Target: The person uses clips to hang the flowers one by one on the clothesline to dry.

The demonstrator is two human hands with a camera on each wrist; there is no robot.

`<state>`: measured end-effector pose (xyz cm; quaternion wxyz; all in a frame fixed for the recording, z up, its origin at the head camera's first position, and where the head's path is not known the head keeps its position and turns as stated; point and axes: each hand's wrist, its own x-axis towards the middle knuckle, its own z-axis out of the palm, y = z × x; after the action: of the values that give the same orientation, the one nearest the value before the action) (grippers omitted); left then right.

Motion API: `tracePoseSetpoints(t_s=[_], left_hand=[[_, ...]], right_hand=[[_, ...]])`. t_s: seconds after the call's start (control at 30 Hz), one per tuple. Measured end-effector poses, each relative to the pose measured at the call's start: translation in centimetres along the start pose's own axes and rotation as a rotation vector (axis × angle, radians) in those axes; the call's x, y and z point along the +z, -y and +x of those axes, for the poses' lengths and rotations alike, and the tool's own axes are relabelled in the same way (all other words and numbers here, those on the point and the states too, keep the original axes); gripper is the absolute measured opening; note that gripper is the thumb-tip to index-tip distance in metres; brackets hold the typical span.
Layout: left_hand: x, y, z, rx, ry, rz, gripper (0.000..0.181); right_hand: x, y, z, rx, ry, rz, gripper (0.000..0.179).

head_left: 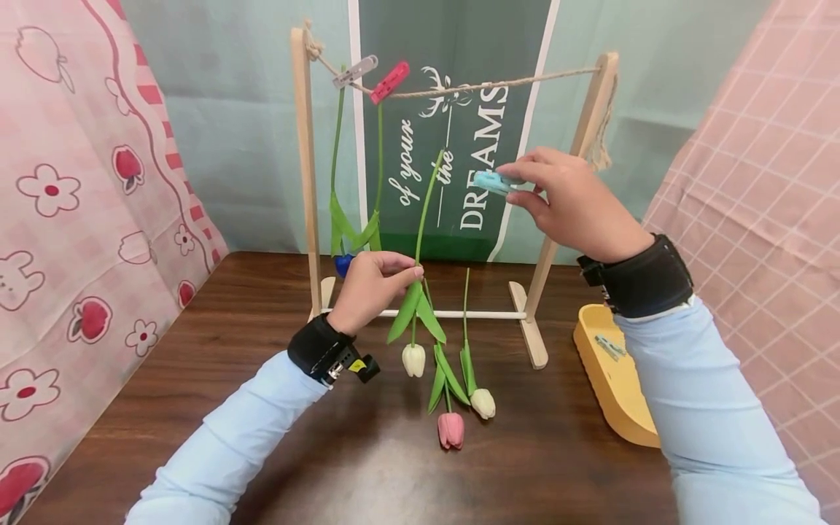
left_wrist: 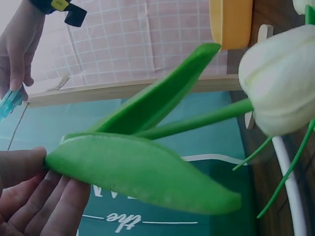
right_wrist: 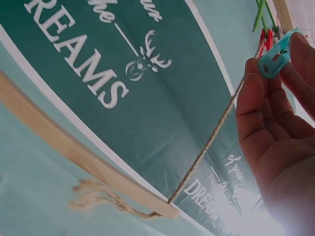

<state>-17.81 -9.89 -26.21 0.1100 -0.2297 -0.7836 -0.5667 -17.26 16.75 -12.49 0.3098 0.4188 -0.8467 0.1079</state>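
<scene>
My left hand (head_left: 379,286) pinches a white artificial tulip (head_left: 413,360) by its green stem, just above the leaves. The bloom hangs downward and the bare stem end points up below the rope. In the left wrist view, thumb and fingers hold the leaf base (left_wrist: 64,152). My right hand (head_left: 580,200) pinches a light blue clothespin (head_left: 494,182) between thumb and fingers, to the right of the stem and lower than the twine rope (head_left: 499,85). Two clothespins, one grey (head_left: 356,71) and one pink-red (head_left: 390,82), clip stems to the rope's left part.
A wooden frame (head_left: 305,160) carries the rope, with a white bar (head_left: 453,314) low across it. A blue flower (head_left: 343,264) hangs at left. On the table (head_left: 262,437) lie a pink tulip (head_left: 450,430) and another white tulip (head_left: 483,403). A yellow tray (head_left: 593,364) holds clothespins at right.
</scene>
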Motion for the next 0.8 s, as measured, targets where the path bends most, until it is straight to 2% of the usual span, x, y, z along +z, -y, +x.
tracePoseSetpoints(t_s=[0.37,0.63,0.8], left_hand=[[0.2,-1.4,1.5,0.148,-0.109,0.074,0.017],[0.3,-1.3,3.5,0.265,-0.231,0.119,0.016],[0.4,-1.1,4.5,0.295,-0.291,0.149,0.015]], right_hand=[[-2.9,-0.3,3.6,-0.032,-0.006,-0.072,0.030],[-5.3,-0.3,7.1,0.005,0.051,-0.154,0.028],[-6.1,-0.3,9.2,0.028,0.120,-0.173,0.025]])
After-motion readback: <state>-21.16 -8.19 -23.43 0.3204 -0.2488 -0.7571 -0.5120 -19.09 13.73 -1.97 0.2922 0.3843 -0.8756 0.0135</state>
